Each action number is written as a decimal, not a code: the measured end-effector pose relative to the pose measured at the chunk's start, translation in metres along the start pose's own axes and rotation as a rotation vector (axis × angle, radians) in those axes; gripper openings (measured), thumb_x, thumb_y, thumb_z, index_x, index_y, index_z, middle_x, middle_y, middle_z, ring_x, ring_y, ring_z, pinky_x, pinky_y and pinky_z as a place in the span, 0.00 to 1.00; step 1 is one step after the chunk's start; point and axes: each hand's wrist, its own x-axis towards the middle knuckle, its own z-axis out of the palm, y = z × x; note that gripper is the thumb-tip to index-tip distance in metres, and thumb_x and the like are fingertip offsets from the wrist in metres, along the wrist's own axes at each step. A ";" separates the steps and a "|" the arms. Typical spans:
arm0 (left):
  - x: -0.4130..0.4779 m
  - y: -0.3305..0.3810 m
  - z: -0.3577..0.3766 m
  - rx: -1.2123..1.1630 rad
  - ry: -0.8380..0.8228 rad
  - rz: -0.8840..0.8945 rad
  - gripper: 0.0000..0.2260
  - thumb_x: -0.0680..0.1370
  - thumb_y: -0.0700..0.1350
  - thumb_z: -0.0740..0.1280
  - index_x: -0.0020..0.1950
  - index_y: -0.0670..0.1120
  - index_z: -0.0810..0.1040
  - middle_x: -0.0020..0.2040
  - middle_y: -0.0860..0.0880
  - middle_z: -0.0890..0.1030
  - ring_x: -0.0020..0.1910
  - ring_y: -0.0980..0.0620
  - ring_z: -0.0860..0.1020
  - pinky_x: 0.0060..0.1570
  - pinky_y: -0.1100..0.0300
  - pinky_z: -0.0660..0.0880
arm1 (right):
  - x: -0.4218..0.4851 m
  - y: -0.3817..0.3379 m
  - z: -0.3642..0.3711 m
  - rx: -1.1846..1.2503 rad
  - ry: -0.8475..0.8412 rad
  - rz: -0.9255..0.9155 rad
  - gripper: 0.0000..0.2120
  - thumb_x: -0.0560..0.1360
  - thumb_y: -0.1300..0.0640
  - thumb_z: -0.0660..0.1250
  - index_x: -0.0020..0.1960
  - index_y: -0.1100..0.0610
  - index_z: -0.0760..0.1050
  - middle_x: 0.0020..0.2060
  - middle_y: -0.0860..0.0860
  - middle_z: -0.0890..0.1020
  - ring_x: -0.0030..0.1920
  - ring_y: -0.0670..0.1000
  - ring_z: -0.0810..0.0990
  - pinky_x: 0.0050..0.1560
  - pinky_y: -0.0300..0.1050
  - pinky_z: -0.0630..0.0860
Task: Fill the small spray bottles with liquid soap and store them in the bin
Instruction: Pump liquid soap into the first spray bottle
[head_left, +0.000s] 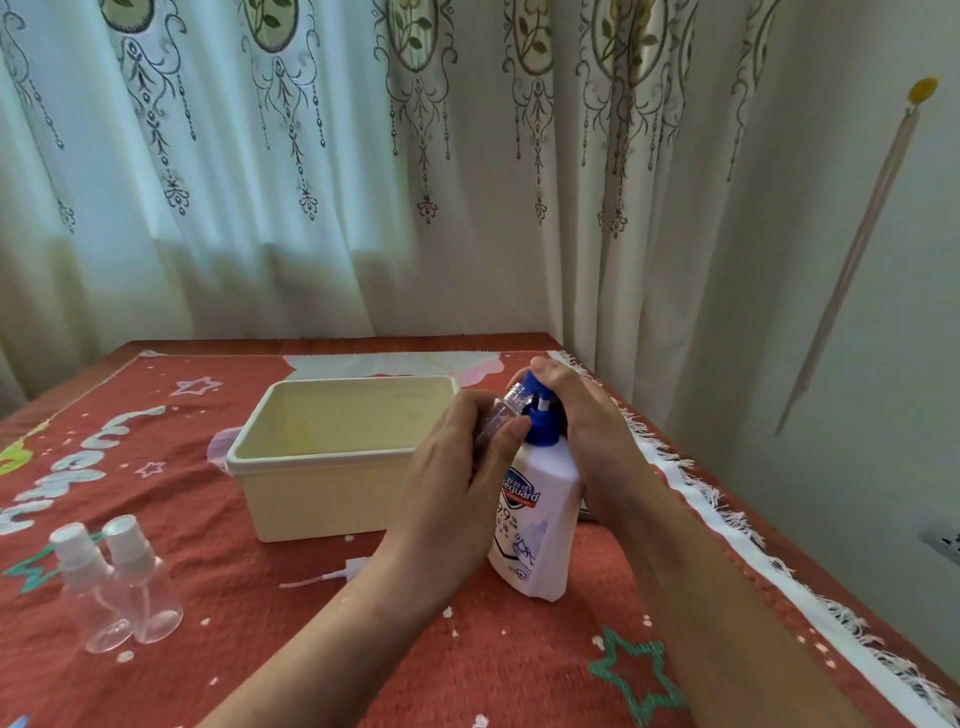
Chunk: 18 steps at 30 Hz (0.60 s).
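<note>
A white liquid soap bottle (540, 525) with a blue pump head (537, 410) stands on the table right of the bin. My left hand (457, 488) grips a small clear spray bottle (501, 413), uncapped and tilted, with its open neck at the pump's nozzle. My right hand (587, 426) rests over the top of the blue pump, fingers curled around it. The cream plastic bin (311, 457) looks empty. Two more small clear spray bottles (119, 587) with white caps stand at the left. A loose white sprayer cap with its tube (332, 571) lies on the cloth near my left wrist.
The table is covered by a red cloth (493, 665) with stars, letters and a white fringe (727, 525) along its right edge. Curtains (311, 182) hang behind the table and a wall (857, 364) stands close on the right.
</note>
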 end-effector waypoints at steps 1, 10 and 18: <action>0.000 0.000 0.000 0.000 -0.003 0.002 0.03 0.82 0.49 0.63 0.53 0.51 0.75 0.42 0.55 0.78 0.39 0.61 0.74 0.38 0.72 0.68 | 0.001 0.001 0.000 0.001 0.003 -0.002 0.13 0.82 0.50 0.59 0.42 0.52 0.77 0.30 0.44 0.82 0.32 0.43 0.81 0.35 0.35 0.78; -0.002 -0.003 0.001 -0.036 -0.017 -0.017 0.04 0.82 0.51 0.62 0.52 0.52 0.73 0.42 0.54 0.77 0.38 0.60 0.74 0.39 0.69 0.70 | 0.004 0.006 -0.001 -0.042 0.033 0.011 0.09 0.81 0.50 0.60 0.46 0.52 0.75 0.37 0.47 0.82 0.38 0.46 0.81 0.41 0.42 0.77; -0.001 -0.001 0.003 -0.040 0.007 -0.015 0.03 0.83 0.50 0.62 0.50 0.53 0.73 0.40 0.57 0.76 0.38 0.62 0.74 0.38 0.71 0.69 | 0.003 0.005 0.001 -0.020 0.045 0.023 0.11 0.80 0.47 0.61 0.45 0.51 0.77 0.34 0.46 0.83 0.36 0.47 0.82 0.44 0.45 0.79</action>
